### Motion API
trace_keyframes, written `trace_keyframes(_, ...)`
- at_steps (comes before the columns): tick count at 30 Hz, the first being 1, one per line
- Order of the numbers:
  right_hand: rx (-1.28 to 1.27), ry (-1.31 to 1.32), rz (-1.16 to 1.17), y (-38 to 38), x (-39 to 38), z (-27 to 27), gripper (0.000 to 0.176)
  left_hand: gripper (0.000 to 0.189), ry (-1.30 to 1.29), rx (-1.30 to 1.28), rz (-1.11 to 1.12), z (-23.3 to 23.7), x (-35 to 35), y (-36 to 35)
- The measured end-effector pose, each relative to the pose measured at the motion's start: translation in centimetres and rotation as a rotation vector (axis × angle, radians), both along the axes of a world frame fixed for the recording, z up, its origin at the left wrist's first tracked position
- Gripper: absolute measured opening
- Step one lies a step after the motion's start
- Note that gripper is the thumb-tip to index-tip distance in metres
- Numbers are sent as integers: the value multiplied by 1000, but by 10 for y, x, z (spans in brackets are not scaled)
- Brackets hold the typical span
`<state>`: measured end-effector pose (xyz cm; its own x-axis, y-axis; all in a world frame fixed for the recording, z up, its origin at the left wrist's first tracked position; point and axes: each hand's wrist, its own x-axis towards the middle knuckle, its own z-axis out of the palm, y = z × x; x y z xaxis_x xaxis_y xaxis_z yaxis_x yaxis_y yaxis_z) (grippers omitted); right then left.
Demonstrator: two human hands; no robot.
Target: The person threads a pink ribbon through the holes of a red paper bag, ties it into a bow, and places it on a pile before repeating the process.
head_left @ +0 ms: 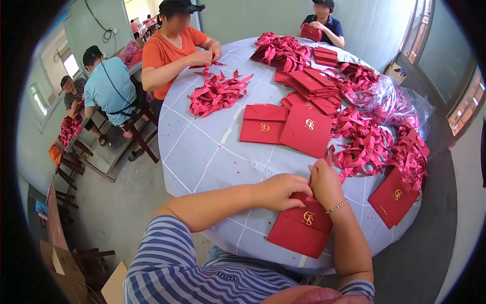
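Note:
A red paper bag with a gold emblem [298,230] lies at the table's near edge, its top edge under my hands. My left hand [283,192] is closed on that edge, thumb on the near side. Just right of it, my right hand [324,180] is raised with its fingers pinched together; a red ribbon [328,156] shows beside them, and what the fingertips hold is hidden. Beyond my hands lie two flat red bags, one [307,129] overlapping the other [262,124].
Ribbon piles [362,147] and stacked red bags [311,83] cover the right side of the round table [195,147], near clear plastic [387,101]. More ribbons [217,93] lie left. Co-workers sit across the table; others work at the far left. Another bag [392,197] lies at the right edge.

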<state>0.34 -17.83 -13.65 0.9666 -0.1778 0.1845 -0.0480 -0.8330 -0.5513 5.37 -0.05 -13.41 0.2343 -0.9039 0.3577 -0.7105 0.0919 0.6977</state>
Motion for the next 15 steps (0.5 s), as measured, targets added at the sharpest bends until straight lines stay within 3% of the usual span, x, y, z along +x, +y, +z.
trace_keyframes(6,26,-121,-15,-2,3,-4,22,27,13,-50,0,2,-1,-3)
trace_keyframes(8,417,-83,158,-8,3,-4,20,28,38,71,49,2,0,-1)
trace_keyframes(11,448,-37,204,-5,-4,6,20,27,9,155,77,-4,0,0)
trace_keyframes(12,307,63,212,-5,-4,16,20,27,27,164,66,-4,1,-2)
trace_keyframes(14,-17,-85,203,-11,8,-14,21,28,113,124,-20,-9,0,-4)
trace_keyframes(15,-18,7,77,-5,7,-6,23,28,89,110,45,-8,-3,-4)
